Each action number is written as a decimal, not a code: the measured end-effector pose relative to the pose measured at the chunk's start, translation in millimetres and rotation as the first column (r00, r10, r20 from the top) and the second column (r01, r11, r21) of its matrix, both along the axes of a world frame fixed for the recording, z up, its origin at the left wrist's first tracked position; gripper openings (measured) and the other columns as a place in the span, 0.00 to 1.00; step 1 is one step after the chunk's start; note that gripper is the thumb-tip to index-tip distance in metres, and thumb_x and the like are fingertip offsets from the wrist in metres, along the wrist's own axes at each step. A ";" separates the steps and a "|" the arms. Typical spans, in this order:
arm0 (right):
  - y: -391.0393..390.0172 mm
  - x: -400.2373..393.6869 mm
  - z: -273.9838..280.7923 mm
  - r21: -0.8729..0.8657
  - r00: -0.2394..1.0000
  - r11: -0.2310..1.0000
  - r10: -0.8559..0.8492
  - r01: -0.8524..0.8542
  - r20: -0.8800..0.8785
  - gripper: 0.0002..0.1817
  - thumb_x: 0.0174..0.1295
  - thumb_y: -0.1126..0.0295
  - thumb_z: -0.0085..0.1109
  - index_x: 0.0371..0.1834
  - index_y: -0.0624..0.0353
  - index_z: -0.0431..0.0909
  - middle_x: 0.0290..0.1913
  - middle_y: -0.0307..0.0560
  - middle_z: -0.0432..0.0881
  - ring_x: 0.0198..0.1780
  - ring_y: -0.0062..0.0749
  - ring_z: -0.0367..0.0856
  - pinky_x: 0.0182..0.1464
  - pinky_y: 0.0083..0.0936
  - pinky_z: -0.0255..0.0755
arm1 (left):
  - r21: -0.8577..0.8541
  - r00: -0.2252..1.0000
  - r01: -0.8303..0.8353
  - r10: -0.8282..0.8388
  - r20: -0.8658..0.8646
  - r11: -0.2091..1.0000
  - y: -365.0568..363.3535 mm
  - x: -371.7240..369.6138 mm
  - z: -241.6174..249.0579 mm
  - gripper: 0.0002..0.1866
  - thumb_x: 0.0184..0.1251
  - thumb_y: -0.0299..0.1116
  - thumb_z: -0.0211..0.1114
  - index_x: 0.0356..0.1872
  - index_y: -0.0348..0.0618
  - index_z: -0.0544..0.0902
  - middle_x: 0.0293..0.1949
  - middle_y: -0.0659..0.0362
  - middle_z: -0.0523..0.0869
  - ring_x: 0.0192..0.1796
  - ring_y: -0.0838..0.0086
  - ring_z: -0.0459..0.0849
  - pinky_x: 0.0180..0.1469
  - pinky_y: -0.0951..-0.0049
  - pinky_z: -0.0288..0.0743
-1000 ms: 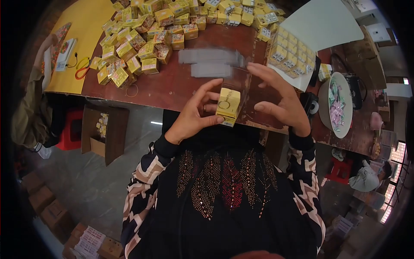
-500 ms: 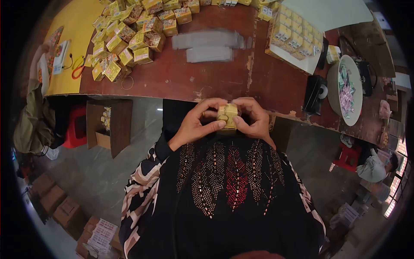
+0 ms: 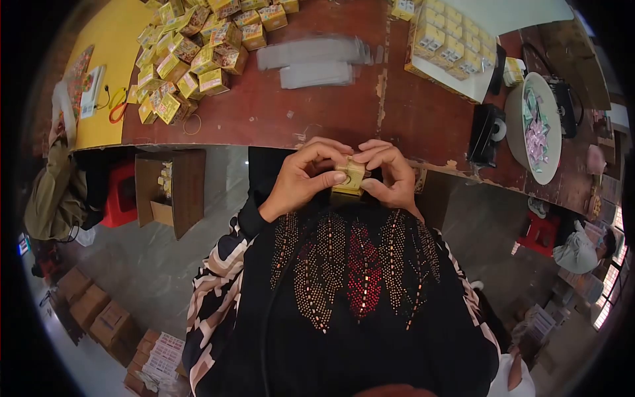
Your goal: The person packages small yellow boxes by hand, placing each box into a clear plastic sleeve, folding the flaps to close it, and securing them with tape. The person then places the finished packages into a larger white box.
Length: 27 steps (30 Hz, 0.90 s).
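A small yellow box (image 3: pixel 350 177) is held between both hands at the table's front edge, just ahead of my chest. My left hand (image 3: pixel 305 177) grips its left side, with the thumb lying on the near face. On the other side, my right hand (image 3: pixel 390 173) has its thumb against the lower right corner and its fingers bent over the top. The fingers partly cover the box's upper edge. Beyond the hands, clear plastic sleeves (image 3: pixel 317 63) lie in flat stacks on the red-brown table (image 3: pixel 264 122).
A heap of yellow boxes (image 3: pixel 205 59) covers the far left. At the far right, a tray (image 3: pixel 411 66) holds rows of boxes, near a black tape dispenser (image 3: pixel 486 135) and a white bowl (image 3: pixel 516 132) of small sachets. An open carton (image 3: pixel 188 192) stands below left.
My right fingers have lifted and bent over the box's top edge. The box has tilted slightly between the hands. The whole view has shifted a little.
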State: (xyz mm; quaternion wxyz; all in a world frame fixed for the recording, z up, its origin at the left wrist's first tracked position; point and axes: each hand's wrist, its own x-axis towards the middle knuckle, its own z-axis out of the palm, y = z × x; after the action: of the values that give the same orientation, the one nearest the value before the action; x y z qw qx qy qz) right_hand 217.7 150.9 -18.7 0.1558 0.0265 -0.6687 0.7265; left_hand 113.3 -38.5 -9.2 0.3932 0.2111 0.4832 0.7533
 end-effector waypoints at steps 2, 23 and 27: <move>6.6 -0.2 1.4 0.003 0.999 0.999 0.036 -0.036 0.023 0.14 0.55 0.77 0.73 0.40 0.60 0.76 0.53 0.50 0.82 0.59 0.37 0.78 0.63 0.34 0.70 | -0.027 0.998 0.028 -0.029 -0.054 0.999 -1.4 -0.7 2.5 0.11 0.64 0.22 0.71 0.45 0.37 0.83 0.61 0.52 0.77 0.63 0.66 0.80 0.65 0.66 0.75; 11.5 -11.7 32.1 0.261 0.990 0.964 0.018 -0.055 0.139 0.05 0.59 0.83 0.67 0.36 0.66 0.81 0.43 0.50 0.86 0.51 0.37 0.83 0.56 0.30 0.75 | -0.130 0.817 -0.134 0.035 -0.575 0.982 7.3 -14.1 27.0 0.07 0.61 0.24 0.72 0.40 0.40 0.89 0.41 0.56 0.87 0.49 0.70 0.86 0.52 0.72 0.79; 11.0 -6.5 16.4 0.419 0.989 0.907 0.019 0.046 -0.148 0.08 0.57 0.80 0.70 0.38 0.65 0.82 0.47 0.54 0.86 0.53 0.44 0.83 0.57 0.36 0.76 | -0.098 0.783 -0.069 -0.008 -0.623 0.993 1.7 -13.0 12.6 0.09 0.61 0.24 0.72 0.43 0.40 0.88 0.50 0.55 0.85 0.53 0.69 0.85 0.55 0.70 0.78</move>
State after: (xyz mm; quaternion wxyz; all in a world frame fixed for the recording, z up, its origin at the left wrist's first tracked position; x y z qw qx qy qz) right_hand 211.2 162.0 -2.3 0.2008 0.1088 -0.7964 0.5600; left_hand 100.3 -36.8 3.4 0.2114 0.4164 0.6318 0.6187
